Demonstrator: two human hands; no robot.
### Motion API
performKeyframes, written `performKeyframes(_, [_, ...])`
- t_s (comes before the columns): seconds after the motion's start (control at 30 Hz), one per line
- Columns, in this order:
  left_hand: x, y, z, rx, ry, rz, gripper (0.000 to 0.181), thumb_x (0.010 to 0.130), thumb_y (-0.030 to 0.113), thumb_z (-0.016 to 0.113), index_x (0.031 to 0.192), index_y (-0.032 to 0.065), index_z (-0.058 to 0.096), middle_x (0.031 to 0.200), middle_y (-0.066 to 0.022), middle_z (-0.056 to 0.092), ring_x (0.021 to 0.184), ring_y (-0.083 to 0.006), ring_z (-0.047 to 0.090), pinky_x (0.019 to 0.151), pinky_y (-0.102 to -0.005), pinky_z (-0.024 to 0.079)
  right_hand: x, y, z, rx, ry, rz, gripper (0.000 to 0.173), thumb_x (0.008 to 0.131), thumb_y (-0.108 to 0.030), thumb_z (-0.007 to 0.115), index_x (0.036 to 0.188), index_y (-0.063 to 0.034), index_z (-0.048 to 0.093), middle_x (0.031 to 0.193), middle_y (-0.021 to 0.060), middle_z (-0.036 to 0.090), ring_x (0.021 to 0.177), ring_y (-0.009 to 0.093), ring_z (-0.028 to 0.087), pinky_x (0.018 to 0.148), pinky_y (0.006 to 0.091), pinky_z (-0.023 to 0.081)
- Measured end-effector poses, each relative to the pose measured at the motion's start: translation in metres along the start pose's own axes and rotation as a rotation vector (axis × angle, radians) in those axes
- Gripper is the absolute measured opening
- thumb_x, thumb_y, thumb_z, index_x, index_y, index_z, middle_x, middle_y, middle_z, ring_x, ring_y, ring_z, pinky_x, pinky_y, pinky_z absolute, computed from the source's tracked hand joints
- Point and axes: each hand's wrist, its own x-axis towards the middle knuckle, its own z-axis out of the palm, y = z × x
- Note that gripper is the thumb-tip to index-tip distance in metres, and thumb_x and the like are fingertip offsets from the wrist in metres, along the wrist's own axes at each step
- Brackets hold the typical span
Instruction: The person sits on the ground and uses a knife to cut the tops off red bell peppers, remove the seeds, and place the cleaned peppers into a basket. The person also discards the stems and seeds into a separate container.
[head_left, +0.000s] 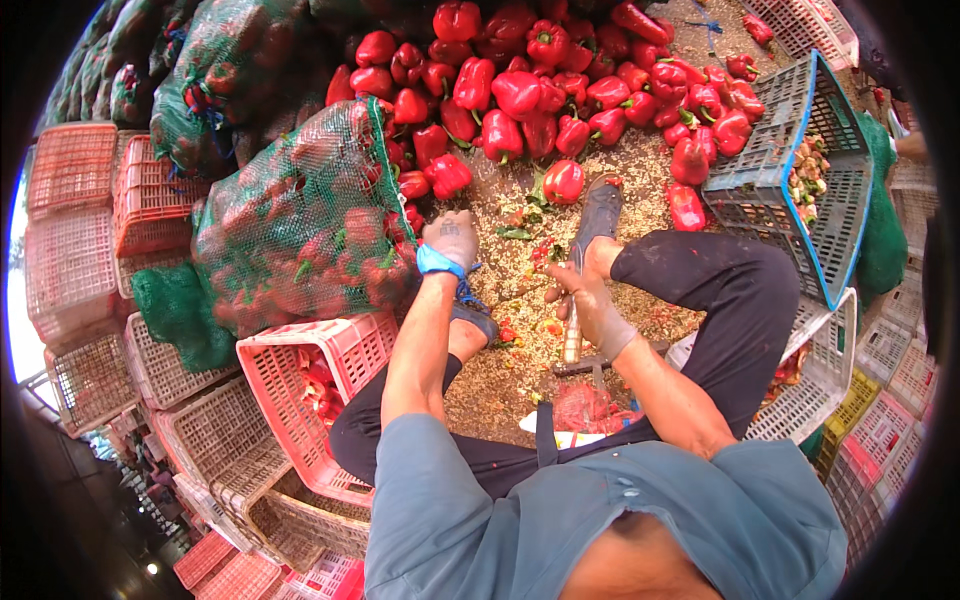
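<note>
My left hand (451, 238), gloved and with a blue band at the wrist, is closed at the mouth edge of a green mesh bag (300, 217). The bag lies on its side, filled with red bell peppers. In my gloved right hand (596, 304) is a slim hand tool (572, 341) with a pale lower end; its exact kind is unclear. Beyond both hands spreads a heap of loose red bell peppers (517, 94). One single pepper (563, 181) rests on the ground near my shoe.
Pepper seeds and scraps cover the ground (517, 300). To the left, a pink plastic crate (322, 341) holds red pepper pieces. A tilted blue-grey crate (795, 180) with pepper cores stands on the right, above a white crate (821, 375). Stuffed mesh bags (217, 67) are piled at upper left.
</note>
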Motion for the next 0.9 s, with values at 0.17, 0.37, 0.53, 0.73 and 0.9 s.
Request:
performKeyframes(0.17, [-0.017, -0.089, 0.009, 0.405, 0.017, -0.063, 0.018, 0.083, 0.017, 0.061, 0.079, 0.0147, 0.079, 0.081, -0.0093, 0.075, 0.077, -0.0254, 0.075, 0.066, -0.0377, 0.058, 0.004, -0.017, 0.014, -0.108, -0.012, 0.083, 0.033, 0.091, -0.037, 0.068, 0.102, -0.0077, 0.059, 0.074, 0.0074, 0.064, 0.042, 0.011, 0.051, 0.041, 0.0234, 0.040])
performKeyframes(0.37, [-0.094, -0.128, -0.054, 0.333, -0.094, -0.201, 0.049, 0.087, 0.035, 0.066, 0.127, 0.0072, 0.063, 0.084, -0.0120, 0.074, 0.081, -0.0307, 0.073, 0.069, -0.0441, 0.056, 0.023, -0.010, 0.006, -0.023, 0.003, 0.046, 0.030, 0.093, -0.038, 0.064, 0.099, -0.0089, 0.058, 0.073, 0.0054, 0.063, 0.044, 0.010, 0.051, 0.042, 0.0233, 0.040])
performKeyframes(0.53, [-0.114, -0.169, -0.010, 0.137, -0.177, -0.445, 0.099, 0.077, 0.057, 0.074, 0.152, 0.0056, 0.036, 0.111, -0.0323, 0.066, 0.110, -0.0391, 0.066, 0.090, -0.0443, 0.054, 0.020, -0.022, 0.009, -0.075, 0.004, 0.062, 0.030, 0.094, -0.038, 0.063, 0.101, -0.0095, 0.059, 0.072, 0.0034, 0.062, 0.044, 0.009, 0.050, 0.042, 0.0227, 0.039])
performKeyframes(0.73, [-0.088, -0.208, 0.006, -0.486, -0.300, -0.577, 0.094, 0.078, 0.069, 0.064, 0.143, 0.0032, 0.047, 0.129, -0.0297, 0.061, 0.122, -0.0427, 0.058, 0.104, -0.0451, 0.045, 0.022, -0.014, 0.011, 0.045, -0.060, 0.166, 0.031, 0.094, -0.039, 0.064, 0.102, -0.0095, 0.060, 0.071, 0.0028, 0.061, 0.045, 0.009, 0.049, 0.042, 0.0220, 0.038])
performKeyframes(0.9, [-0.084, -0.150, -0.020, -0.425, -0.416, -0.716, 0.105, 0.071, 0.055, 0.080, 0.148, -0.0019, 0.038, 0.124, -0.0258, 0.065, 0.118, -0.0373, 0.063, 0.101, -0.0403, 0.048, 0.029, -0.010, 0.011, 0.059, 0.021, 0.268, 0.031, 0.094, -0.039, 0.064, 0.101, -0.0085, 0.060, 0.071, 0.0034, 0.061, 0.045, 0.009, 0.049, 0.042, 0.0226, 0.037])
